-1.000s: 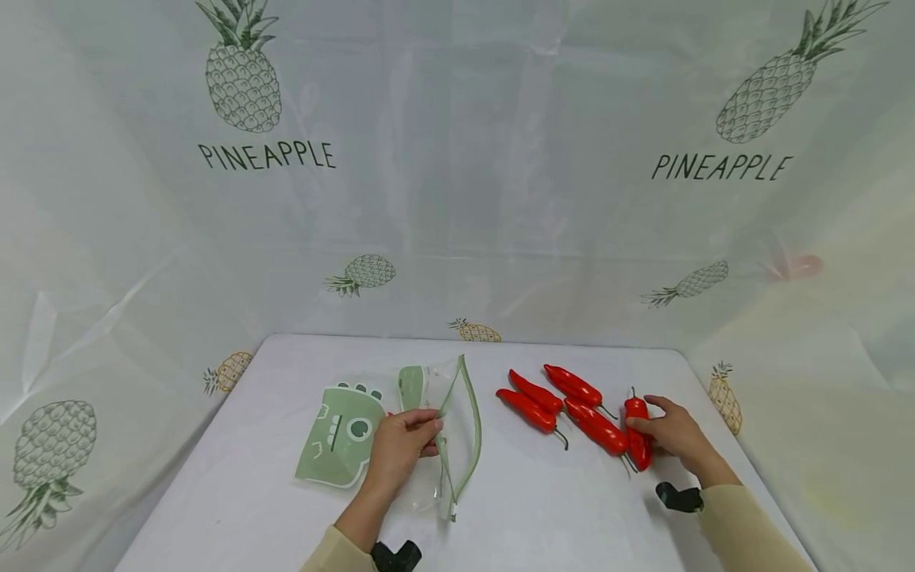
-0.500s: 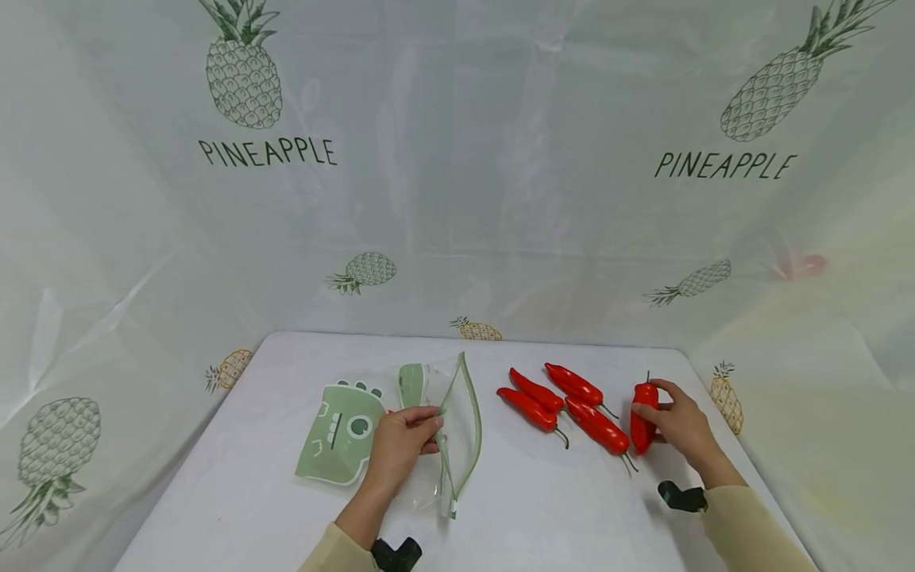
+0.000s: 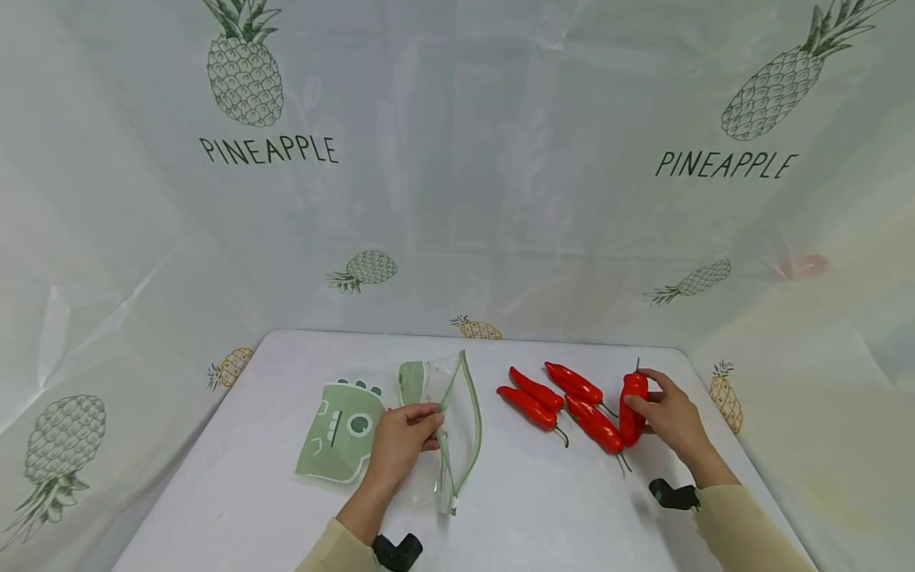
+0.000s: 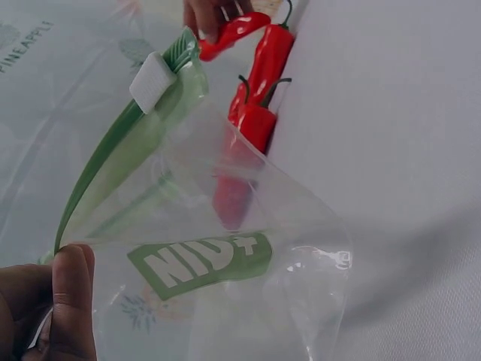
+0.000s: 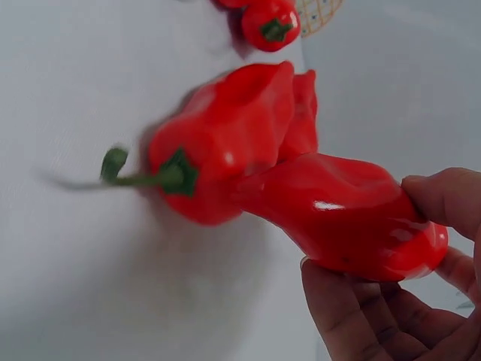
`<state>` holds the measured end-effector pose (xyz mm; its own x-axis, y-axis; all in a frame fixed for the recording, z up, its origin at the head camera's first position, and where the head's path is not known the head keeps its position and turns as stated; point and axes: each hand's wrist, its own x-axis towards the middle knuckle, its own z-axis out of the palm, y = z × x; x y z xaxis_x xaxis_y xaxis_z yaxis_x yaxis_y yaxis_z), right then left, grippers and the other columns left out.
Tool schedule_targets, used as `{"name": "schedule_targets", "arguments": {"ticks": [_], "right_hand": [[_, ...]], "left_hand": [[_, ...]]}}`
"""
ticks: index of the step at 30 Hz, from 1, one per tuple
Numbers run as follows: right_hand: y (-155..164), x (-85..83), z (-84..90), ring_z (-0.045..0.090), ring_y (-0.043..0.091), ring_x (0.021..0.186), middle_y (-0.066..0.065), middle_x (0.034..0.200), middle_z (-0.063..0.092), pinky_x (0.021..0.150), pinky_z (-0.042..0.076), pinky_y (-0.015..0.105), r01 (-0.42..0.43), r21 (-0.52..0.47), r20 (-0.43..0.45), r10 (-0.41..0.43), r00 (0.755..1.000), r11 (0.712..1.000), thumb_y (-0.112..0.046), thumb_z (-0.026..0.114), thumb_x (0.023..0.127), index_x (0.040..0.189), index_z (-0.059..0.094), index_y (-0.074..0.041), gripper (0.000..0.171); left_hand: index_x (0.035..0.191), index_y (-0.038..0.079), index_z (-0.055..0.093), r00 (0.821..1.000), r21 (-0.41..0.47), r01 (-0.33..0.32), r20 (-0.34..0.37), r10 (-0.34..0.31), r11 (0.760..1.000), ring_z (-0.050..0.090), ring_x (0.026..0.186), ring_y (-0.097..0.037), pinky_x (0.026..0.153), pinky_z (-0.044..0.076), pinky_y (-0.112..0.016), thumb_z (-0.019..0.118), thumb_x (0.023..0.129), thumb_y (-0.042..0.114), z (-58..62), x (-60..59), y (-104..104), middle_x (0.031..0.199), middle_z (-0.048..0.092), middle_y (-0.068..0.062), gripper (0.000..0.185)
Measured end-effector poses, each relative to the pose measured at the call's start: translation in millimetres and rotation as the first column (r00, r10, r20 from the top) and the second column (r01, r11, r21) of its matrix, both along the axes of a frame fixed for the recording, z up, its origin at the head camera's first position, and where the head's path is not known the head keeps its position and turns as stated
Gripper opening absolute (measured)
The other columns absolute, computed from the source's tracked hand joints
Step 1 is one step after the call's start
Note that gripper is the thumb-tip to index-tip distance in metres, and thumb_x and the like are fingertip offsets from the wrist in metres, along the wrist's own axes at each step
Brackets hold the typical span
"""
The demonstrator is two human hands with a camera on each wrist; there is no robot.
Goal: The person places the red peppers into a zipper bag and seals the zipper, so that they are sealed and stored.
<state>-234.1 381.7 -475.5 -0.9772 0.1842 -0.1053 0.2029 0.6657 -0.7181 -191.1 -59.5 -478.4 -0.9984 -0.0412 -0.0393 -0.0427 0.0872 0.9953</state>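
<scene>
My left hand (image 3: 402, 438) pinches the edge of a clear zip bag (image 3: 446, 429) with a green zip strip, holding its mouth open on the white table (image 3: 500, 508). The left wrist view shows my thumb (image 4: 69, 301) on the green strip (image 4: 113, 162) and the bag's clear film (image 4: 248, 278) with a green label. My right hand (image 3: 661, 413) grips a red chili pepper (image 3: 632, 405) lifted off the table, stem up. In the right wrist view that pepper (image 5: 346, 218) lies between my fingers (image 5: 376, 323). Three more red peppers (image 3: 565, 401) lie between the two hands.
A green card with a dinosaur face (image 3: 341, 433) lies left of the bag. A pineapple-print sheet (image 3: 457, 175) hangs behind and around the table. The table's right edge runs close to my right hand.
My right hand has lifted the red pepper from the table, turned it upright and moved it left and farther away. My left hand keeps holding the bag's edge.
</scene>
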Motion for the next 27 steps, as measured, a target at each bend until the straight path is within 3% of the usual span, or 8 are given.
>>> {"name": "schedule_targets", "arguments": {"ticks": [9,27], "right_hand": [[-22,4.2,10.7,0.061,0.057,0.119,0.042,0.145,0.047,0.073,0.068,0.044,-0.051,-0.016,-0.057,0.05,0.997,0.999,-0.025,0.068,0.103,0.164,0.028,-0.003,0.076],[-86,10.4,19.2,0.066,0.048,0.117,0.034,0.141,0.057,0.075,0.068,0.046,-0.125,-0.079,-0.083,0.118,0.99,0.989,-0.027,0.076,0.098,0.161,0.036,-0.014,0.076]], "left_hand": [[0.121,-0.004,0.075,1.0,-0.014,0.006,-0.006,-0.006,1.0,0.072,0.073,-0.012,0.067,0.065,-0.026,0.075,0.098,0.01,-1.6,-1.9,-1,0.099,0.075,-0.017,0.027],[0.121,-0.005,0.075,1.0,0.008,-0.011,-0.012,0.011,1.0,0.073,0.074,-0.016,0.066,0.065,-0.025,0.077,0.097,0.01,1.8,-2.5,-1,0.098,0.075,-0.019,0.028]]}}
